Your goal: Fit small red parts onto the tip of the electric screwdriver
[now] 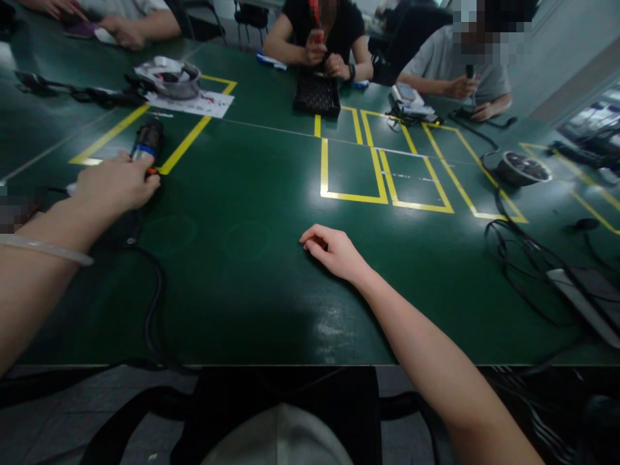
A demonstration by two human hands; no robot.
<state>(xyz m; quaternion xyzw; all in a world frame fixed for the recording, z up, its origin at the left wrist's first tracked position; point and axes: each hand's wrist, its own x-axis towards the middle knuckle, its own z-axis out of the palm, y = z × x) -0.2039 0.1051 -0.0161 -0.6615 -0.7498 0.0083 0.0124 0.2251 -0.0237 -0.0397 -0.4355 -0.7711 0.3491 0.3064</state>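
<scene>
My left hand (119, 181) is closed around a black cylindrical tool (148, 135) with a blue band, at the left of the green table. A bit of orange shows beside my fingers, and the palm side is hidden. From near that hand a black cable (155, 297) runs toward the table's front edge. My right hand (334, 252) rests on the table near the middle, fingers loosely curled and thumb drawn in. Nothing shows inside it. Yellow tape rectangles (356, 196) are marked on the table just beyond it.
A round metal part (179, 81) lies on a white printed sheet (213, 103) beyond my left hand. Across the table sit people, one behind a black tray (317, 97). To the right are a round metal part (523, 169) and loose black cables (523, 252).
</scene>
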